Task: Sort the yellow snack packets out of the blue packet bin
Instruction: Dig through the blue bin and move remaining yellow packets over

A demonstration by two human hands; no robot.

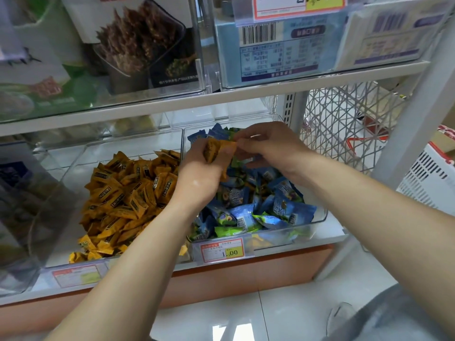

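Observation:
A clear bin (317, 219) on the lower shelf holds many blue and green packets (283, 205), with a few yellow ones among them. My left hand (202, 178) is over this bin and grips a bunch of yellow packets (216, 150). My right hand (268, 143) is right beside it, fingers pinching the edge of the same yellow bunch. To the left, another clear bin (73, 163) is heaped with yellow packets (128, 198).
A price tag (222, 249) hangs on the front of the blue bin. Above runs a white shelf (221, 97) with clear boxes of other goods. A white wire mesh panel (344, 119) and a white basket (428, 180) stand to the right. Glossy tiled floor lies below.

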